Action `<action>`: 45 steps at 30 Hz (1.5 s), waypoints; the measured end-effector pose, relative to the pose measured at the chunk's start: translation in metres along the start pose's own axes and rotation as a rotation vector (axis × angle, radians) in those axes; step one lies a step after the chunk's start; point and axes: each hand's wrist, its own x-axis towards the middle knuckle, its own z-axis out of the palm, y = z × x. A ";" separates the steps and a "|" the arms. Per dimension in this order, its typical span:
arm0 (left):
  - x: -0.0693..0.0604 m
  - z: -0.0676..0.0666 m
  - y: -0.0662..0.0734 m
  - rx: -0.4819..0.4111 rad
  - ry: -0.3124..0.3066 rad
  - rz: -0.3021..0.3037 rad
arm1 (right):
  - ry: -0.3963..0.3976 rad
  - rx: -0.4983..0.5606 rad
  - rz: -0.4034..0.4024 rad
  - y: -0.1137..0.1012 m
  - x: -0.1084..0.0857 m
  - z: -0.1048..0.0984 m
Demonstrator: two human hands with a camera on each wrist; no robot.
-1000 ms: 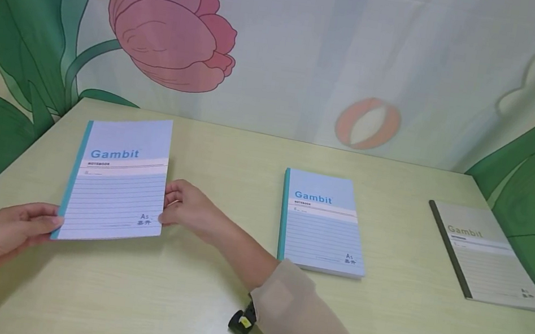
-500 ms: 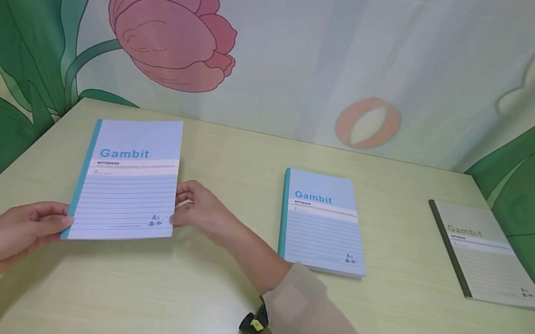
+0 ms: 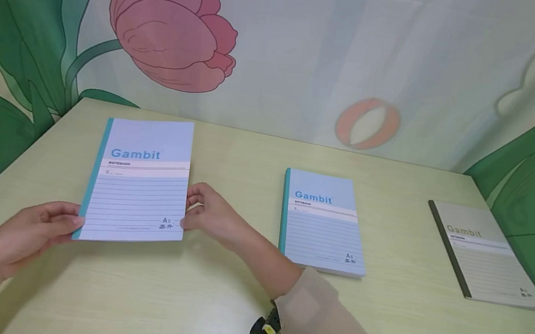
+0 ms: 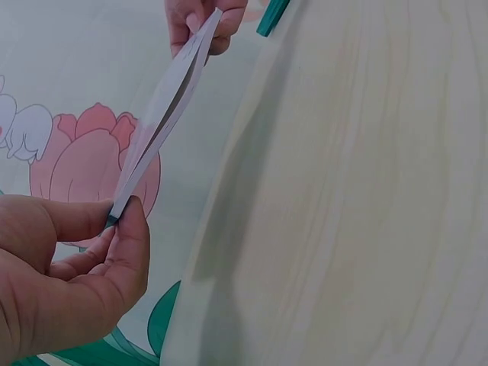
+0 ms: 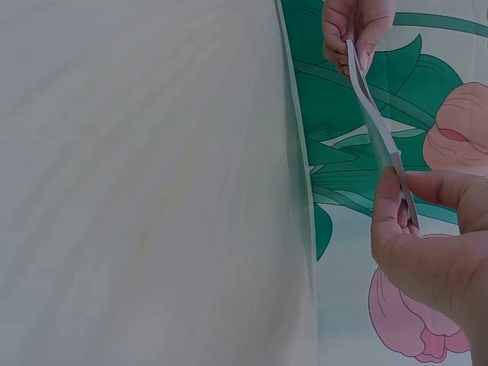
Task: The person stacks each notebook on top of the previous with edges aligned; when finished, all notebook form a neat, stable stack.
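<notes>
The held notebook (image 3: 142, 183) is raised above the left part of the table (image 3: 151, 299), between its far left corner and the middle of its far edge; a shadow falls on the surface below it.

The left hand (image 3: 46, 221) is clamped on the lower end of the spine, thumb on the front cover and fingers behind; the right hand (image 3: 211, 216) pinches the opposite long edge low down, its thumb near the lower corner.

In my judgement, the step in hand is a level two-handed support; it is best done with light, equal pressure at both edges, both wrists moving together and the lower edge clear of the table; squeezing inward would likely bow the covers, and a loose pinch could let the leaves fan out.

The cover is pale blue with a teal spine strip, "Gambit" in blue, a white band, ruled lines and "A5" in the lower right corner; it faces the head camera, upper end towards the far edge; the left wrist view shows a dark gap along its end.

A matching second blue notebook (image 3: 323, 226) lies right of the table's middle; a grey notebook (image 3: 490, 261) lies by the right edge.
</notes>
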 end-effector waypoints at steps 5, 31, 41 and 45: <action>0.000 0.007 0.003 -0.012 0.013 -0.002 | 0.008 -0.014 -0.001 0.000 -0.005 -0.005; 0.003 0.035 0.012 0.015 0.003 0.017 | 0.021 -0.125 -0.001 0.002 -0.030 -0.025; 0.004 0.045 0.018 0.026 0.018 0.019 | 0.025 -0.148 -0.017 0.001 -0.037 -0.032; 0.005 0.050 0.019 0.024 0.028 0.016 | 0.034 -0.163 -0.018 0.001 -0.040 -0.036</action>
